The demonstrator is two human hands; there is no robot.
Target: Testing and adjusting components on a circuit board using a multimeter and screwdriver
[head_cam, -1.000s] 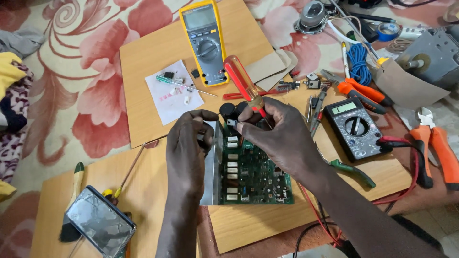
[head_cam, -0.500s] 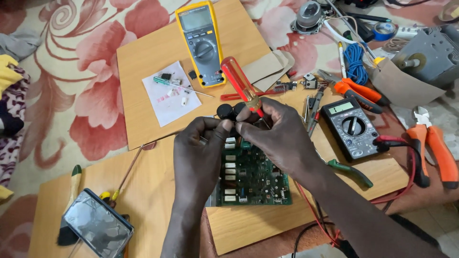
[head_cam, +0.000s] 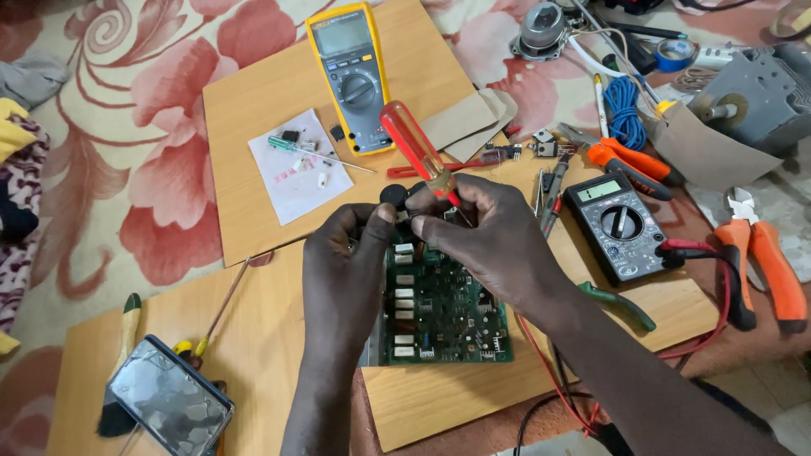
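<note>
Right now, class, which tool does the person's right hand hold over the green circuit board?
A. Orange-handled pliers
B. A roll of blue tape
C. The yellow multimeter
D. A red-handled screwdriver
D: the right hand grips a red-handled screwdriver above the green circuit board, while the yellow multimeter and orange-handled pliers lie untouched.

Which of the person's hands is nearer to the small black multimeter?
Right. The right hand sits just left of the black multimeter; the left hand is farther left, over the circuit board.

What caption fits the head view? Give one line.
Right hand holds a red-handled screwdriver over a green circuit board steadied by the left hand.
</note>
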